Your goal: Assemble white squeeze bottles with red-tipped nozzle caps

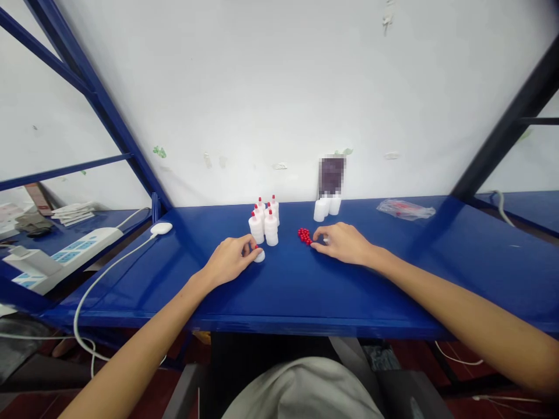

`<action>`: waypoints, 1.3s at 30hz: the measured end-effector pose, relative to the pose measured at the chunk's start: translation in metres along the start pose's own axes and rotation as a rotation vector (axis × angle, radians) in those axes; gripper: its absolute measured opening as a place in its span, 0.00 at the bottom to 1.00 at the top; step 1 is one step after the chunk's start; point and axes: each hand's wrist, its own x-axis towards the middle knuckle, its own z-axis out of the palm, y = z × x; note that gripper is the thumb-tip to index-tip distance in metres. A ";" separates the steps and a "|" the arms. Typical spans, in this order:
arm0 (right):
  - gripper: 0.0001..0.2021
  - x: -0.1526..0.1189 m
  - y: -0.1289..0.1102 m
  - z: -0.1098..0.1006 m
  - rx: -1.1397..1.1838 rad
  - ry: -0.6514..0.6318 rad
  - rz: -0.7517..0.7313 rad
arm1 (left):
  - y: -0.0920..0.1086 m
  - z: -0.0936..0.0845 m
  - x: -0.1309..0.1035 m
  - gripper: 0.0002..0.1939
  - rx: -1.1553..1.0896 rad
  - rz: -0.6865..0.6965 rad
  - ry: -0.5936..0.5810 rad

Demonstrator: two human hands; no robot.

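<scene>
My left hand (230,260) is closed, thumb and fingers pinching a small white bottle (261,256). A bit of red shows at my fingertips, and most of that bottle is hidden. Just beyond it, several white squeeze bottles (271,231) with red-tipped nozzles stand upright in a tight group. My right hand (343,241) rests low over the table, thumb and forefinger slightly apart beside a cluster of small red caps (304,235). Something small and white shows among its fingers; I cannot make out what it is. Behind this hand stand several white bottles (320,210) without visible red tips.
A clear plastic bag (406,209) with something red inside lies at the back right of the blue table (279,297). On the left are a white plug-like device (161,228) with a cable and a power strip (72,256). Blue frame posts (100,110) rise at the side.
</scene>
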 end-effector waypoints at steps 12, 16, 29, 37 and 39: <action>0.12 0.001 -0.011 0.001 -0.036 0.016 0.017 | 0.042 0.022 -0.003 0.08 -0.022 0.239 0.293; 0.10 0.000 -0.013 0.002 -0.033 0.070 -0.027 | 0.065 0.043 0.024 0.10 0.014 0.330 0.148; 0.15 -0.005 -0.013 -0.001 1.302 -0.183 -0.003 | 0.068 0.066 0.053 0.10 -0.162 0.705 0.586; 0.14 -0.016 -0.024 0.002 0.824 -0.091 -0.306 | 0.085 0.065 0.046 0.06 -0.355 0.651 0.473; 0.10 -0.018 -0.026 0.002 0.725 -0.069 -0.325 | 0.085 0.066 0.044 0.06 -0.349 0.624 0.416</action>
